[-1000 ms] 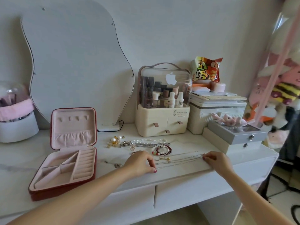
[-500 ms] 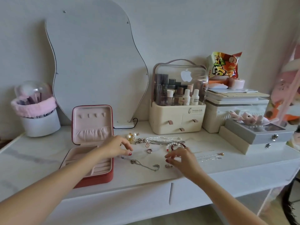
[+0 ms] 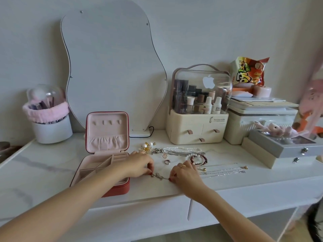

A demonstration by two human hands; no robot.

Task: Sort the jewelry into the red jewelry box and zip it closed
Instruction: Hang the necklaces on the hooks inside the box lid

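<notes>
- The left hand (image 3: 138, 165) and the right hand (image 3: 185, 173) rest close together on the white desk (image 3: 35, 175), fingers curled.
- Each pinches one end of a short silver chain (image 3: 158, 176) lying between them.
- Just left of the left hand, the red jewelry box (image 3: 106, 154) stands open, its pink compartments partly hidden by that forearm.
- Beyond the hands lie a ring (image 3: 167, 161), pearl necklaces (image 3: 180, 150) and beaded bracelets (image 3: 199, 159).
- Thin necklaces (image 3: 225, 172) stretch away right of the right hand.

Left hand (image 3: 138, 165) covers jewelry box (image 3: 106, 137) right tray compartments; thin chains (image 3: 223, 172) too fine to count; plush toy (image 3: 312, 109) cropped, blurred.
</notes>
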